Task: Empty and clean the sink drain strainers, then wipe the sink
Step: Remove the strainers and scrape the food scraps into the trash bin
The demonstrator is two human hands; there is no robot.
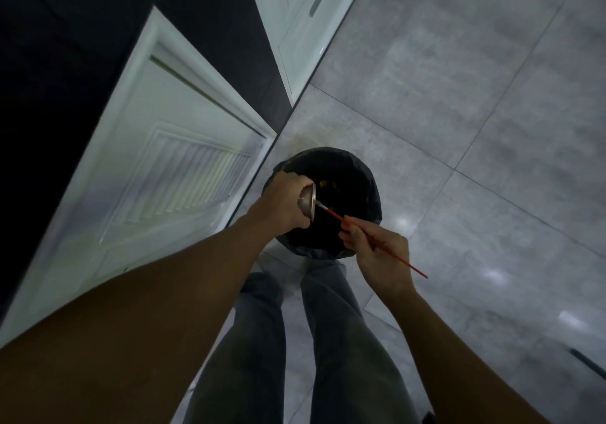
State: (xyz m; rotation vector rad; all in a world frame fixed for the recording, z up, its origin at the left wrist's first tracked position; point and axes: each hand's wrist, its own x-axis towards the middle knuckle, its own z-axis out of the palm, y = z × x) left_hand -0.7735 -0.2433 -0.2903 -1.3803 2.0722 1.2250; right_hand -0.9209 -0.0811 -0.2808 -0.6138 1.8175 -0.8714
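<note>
My left hand [282, 203] grips a round metal drain strainer [308, 202], tipped on its side over a black-lined bin [357, 177]. My right hand [377, 256] pinches a thin red-handled tool [380, 245] like a pencil. Its pale tip reaches into the strainer's open side. A few yellowish scraps lie in the bin below the strainer. The sink is out of view.
The bin stands on a grey tiled floor [475, 112]. A white door with a louvred vent [183, 181] is at the left, a second white door [305, 23] farther back, with dark wall between them. My legs in grey trousers [295, 341] stand just behind the bin.
</note>
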